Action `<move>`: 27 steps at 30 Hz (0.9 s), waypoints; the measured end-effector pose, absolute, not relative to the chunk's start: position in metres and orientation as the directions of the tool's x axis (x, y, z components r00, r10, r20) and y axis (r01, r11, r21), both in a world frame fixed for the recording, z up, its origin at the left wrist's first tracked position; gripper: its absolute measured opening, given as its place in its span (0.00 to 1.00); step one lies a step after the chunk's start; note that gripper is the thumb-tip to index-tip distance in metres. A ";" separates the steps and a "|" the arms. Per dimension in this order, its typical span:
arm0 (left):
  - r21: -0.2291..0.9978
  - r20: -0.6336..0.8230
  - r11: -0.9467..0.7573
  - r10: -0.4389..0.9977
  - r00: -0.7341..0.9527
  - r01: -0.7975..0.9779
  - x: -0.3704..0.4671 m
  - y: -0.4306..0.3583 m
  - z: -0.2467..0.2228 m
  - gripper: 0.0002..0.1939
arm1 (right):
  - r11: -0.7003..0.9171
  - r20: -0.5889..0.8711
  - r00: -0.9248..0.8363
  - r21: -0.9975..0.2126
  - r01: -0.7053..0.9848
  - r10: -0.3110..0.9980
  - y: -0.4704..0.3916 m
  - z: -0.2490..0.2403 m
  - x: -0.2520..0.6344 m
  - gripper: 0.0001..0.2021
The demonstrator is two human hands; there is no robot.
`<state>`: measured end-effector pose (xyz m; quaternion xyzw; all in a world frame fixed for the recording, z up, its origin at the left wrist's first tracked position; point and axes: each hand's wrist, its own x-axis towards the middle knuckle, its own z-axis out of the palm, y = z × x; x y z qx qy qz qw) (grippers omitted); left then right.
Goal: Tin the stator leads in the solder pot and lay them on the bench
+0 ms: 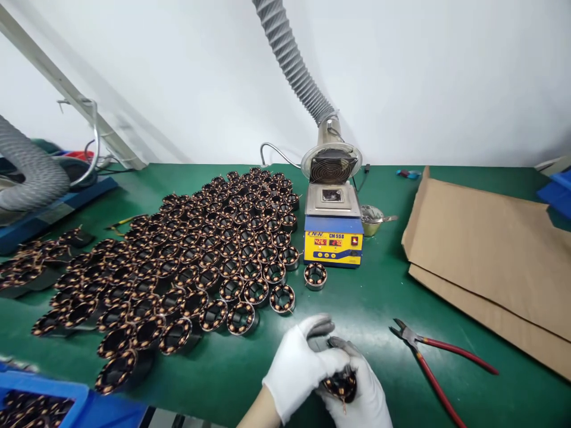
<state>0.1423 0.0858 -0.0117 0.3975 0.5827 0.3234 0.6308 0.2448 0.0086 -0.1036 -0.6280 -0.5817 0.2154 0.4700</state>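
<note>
Both my hands wear white gloves with greyed fingertips and meet near the front edge of the green table. A motor stator [339,386], a dark ring with copper windings, is tilted between them, and a short copper wire end sticks out at its bottom. My right hand [368,389] is wrapped round the ring from the right. From the left, my left hand [300,362] reaches over it with the thumb against its top; its fingers curve above, and their exact grip is partly hidden. Diagonal cutters [413,340] with red handles lie with jaws open to the right.
Many similar stators [209,249] stand packed on the left; a single stator [315,276] stands before the solder pot [333,238]. Above the pot hangs a ducted fan [332,166]. A metal cup [372,221] stands beside it. Cardboard [486,255] lies right; a blue bin [75,389] sits front left.
</note>
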 end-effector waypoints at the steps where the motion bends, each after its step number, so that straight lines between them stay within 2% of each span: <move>1: 0.872 -0.489 0.487 0.864 0.124 0.043 0.145 0.086 -0.013 0.16 | 0.114 0.271 0.232 -0.842 0.528 0.934 0.009 -0.104 0.245 0.18; 3: 0.856 -0.514 0.517 0.852 0.105 -0.001 0.149 0.087 -0.019 0.05 | 0.122 0.275 0.222 -0.841 0.527 0.935 0.009 -0.104 0.246 0.15; 4: 0.848 -0.527 0.530 0.847 0.077 -0.029 0.149 0.088 -0.022 0.03 | 0.126 0.279 0.217 -0.837 0.533 0.935 0.009 -0.105 0.246 0.15; 6: 0.849 -0.520 0.516 0.854 -0.007 -0.112 0.144 0.090 -0.027 0.06 | 0.133 0.293 0.212 -0.824 0.552 0.932 0.008 -0.106 0.246 0.15; 9: 0.892 -0.434 0.404 0.891 -0.133 -0.202 0.127 0.088 -0.022 0.14 | 0.150 0.320 0.221 -0.817 0.557 0.921 0.007 -0.110 0.244 0.16; 10: 0.896 -0.424 0.399 0.898 -0.113 -0.194 0.122 0.087 -0.019 0.16 | 0.155 0.326 0.223 -0.818 0.554 0.919 0.006 -0.111 0.243 0.18; 12: 0.895 -0.436 0.437 0.899 0.031 -0.085 0.115 0.083 -0.013 0.18 | 0.144 0.316 0.227 -0.819 0.556 0.921 0.006 -0.112 0.243 0.23; 15: 0.897 -0.442 0.435 0.881 0.172 0.078 0.116 0.080 -0.015 0.14 | 0.106 0.287 0.233 -0.812 0.574 0.929 0.005 -0.112 0.243 0.28; 20: 0.925 -0.380 0.375 0.910 0.167 0.064 0.123 0.082 -0.034 0.10 | 0.095 0.285 0.224 -0.789 0.607 0.932 0.007 -0.109 0.243 0.28; 23: 0.934 -0.358 0.358 0.933 0.031 0.005 0.115 0.076 -0.041 0.12 | 0.158 0.338 0.204 -0.788 0.596 0.919 0.008 -0.109 0.244 0.26; 25: 0.949 -0.312 0.312 0.950 -0.005 0.037 0.108 0.070 -0.043 0.11 | 0.214 0.385 0.177 -0.776 0.593 0.906 0.009 -0.109 0.247 0.23; 27: 0.964 -0.237 0.226 0.969 0.067 0.138 0.104 0.065 -0.045 0.10 | 0.241 0.393 0.122 -0.751 0.615 0.912 0.010 -0.110 0.252 0.23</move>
